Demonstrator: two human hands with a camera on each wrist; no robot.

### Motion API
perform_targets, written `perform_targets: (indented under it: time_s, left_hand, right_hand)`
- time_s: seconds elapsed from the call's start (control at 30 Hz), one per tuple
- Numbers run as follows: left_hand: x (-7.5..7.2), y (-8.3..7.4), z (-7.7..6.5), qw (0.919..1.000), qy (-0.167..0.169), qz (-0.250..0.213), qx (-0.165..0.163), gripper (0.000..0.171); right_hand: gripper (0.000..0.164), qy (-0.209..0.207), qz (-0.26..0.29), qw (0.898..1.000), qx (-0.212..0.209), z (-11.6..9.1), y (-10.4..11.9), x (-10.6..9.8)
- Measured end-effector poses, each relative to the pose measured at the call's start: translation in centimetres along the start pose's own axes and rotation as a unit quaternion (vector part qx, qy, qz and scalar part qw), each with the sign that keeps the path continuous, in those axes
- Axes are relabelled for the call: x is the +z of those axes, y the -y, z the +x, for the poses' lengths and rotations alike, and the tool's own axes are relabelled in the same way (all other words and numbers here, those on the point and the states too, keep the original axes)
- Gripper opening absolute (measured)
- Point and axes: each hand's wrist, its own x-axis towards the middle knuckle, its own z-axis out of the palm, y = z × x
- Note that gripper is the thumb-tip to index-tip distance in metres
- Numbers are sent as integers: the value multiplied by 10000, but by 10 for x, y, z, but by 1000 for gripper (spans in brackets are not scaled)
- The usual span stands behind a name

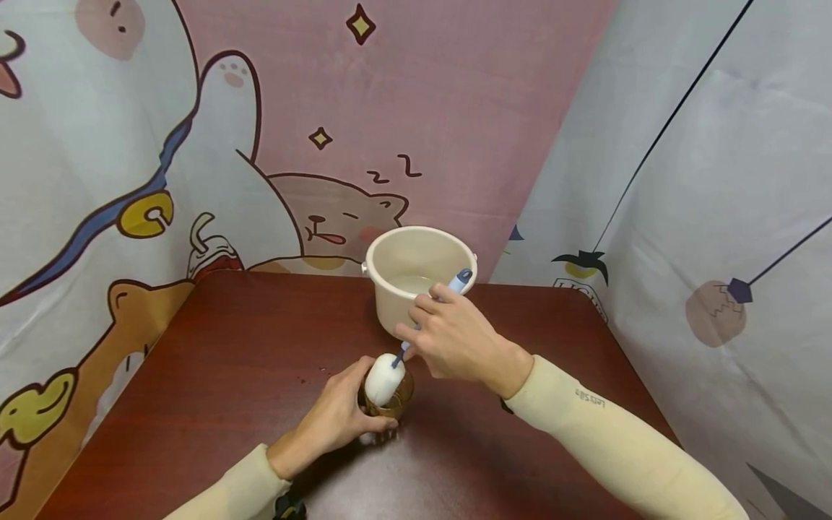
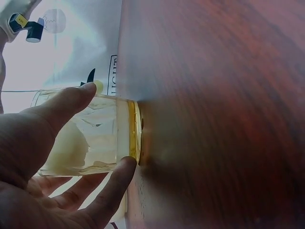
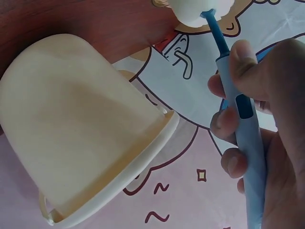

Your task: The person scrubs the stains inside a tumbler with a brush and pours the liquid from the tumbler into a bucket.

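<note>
On the left, the left hand (image 1: 338,417) is gripping an amber-tinted glass (image 1: 404,393), thumb and fingers curling round its sides; the glass is apparently standing upright on the bench (image 1: 260,354). Being stiff, smooth and breakable, it is probably calling for a low, gentle hold round the body. In its mouth a white sponge head (image 1: 384,380) is sitting, likely light and squashy. Beyond, a cream bucket (image 1: 390,307) is standing, seemingly holding some liquid. On the right, the right hand (image 1: 455,338) is clasping the brush's blue handle (image 1: 458,282), likely light and rigid, its thick part suiting the fingers. The left wrist view is revealing the yellowish base (image 2: 134,136); the right wrist view is showing a dark inset (image 3: 244,106) that the head view is hiding.
</note>
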Motion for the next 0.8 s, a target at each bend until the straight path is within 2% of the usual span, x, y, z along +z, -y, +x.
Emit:
perform_targets:
  time_s: [0.17,0.4,0.8]
  left_hand:
    - [1,1,0,10000,-26,37,75,81]
    - [1,1,0,9999,-36,32,134,82]
    - [-1,-1,0,9999,-34,0,159,80]
  right_hand:
    - [34,49,-109,9999,-21,-1,-2,1]
    - [23,251,-393,9986,-231,0,-2,-5]
    - [32,426,-591,9953,-640,7,-3,-18]
